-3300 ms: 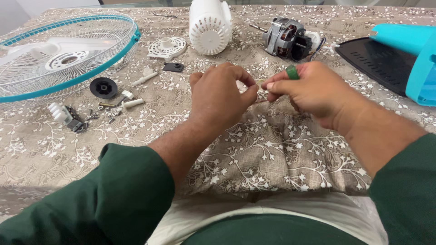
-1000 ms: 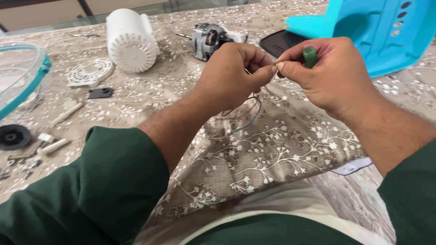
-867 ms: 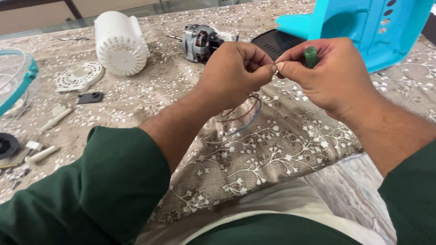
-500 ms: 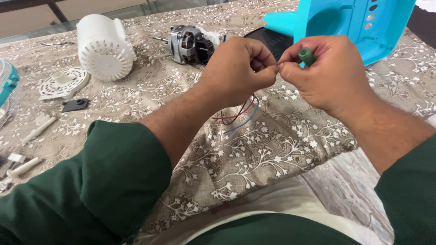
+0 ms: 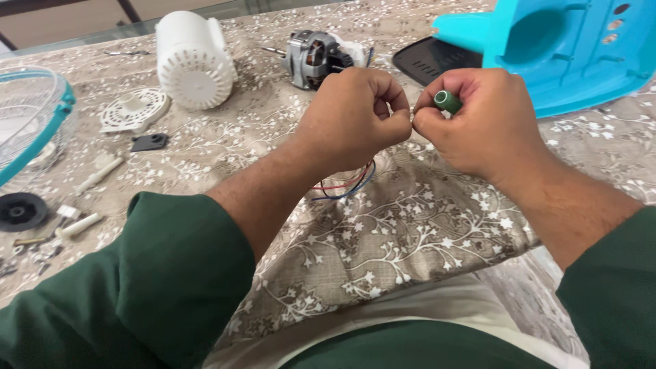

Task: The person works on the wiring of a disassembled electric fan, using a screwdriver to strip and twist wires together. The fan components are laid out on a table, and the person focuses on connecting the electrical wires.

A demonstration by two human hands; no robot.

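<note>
Both hands meet above the desk (image 5: pixel 205 147). The right hand (image 5: pixel 482 123) has its fingers closed around a small green roll (image 5: pixel 447 102). The left hand (image 5: pixel 352 116) is closed tight too, maybe pinching something thin, but it is too small to tell. Red and blue wires (image 5: pixel 345 186) peek out under it. Behind the hands lie a fan motor (image 5: pixel 313 57), a white cover (image 5: pixel 193 60) and a blue fan base (image 5: pixel 560 48). A wire basket (image 5: pixel 31 119) sits at the left.

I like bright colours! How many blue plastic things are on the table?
2: the blue fan base at far right behind the right hand, and the blue-rimmed wire guard at left, partly cut off.
</note>
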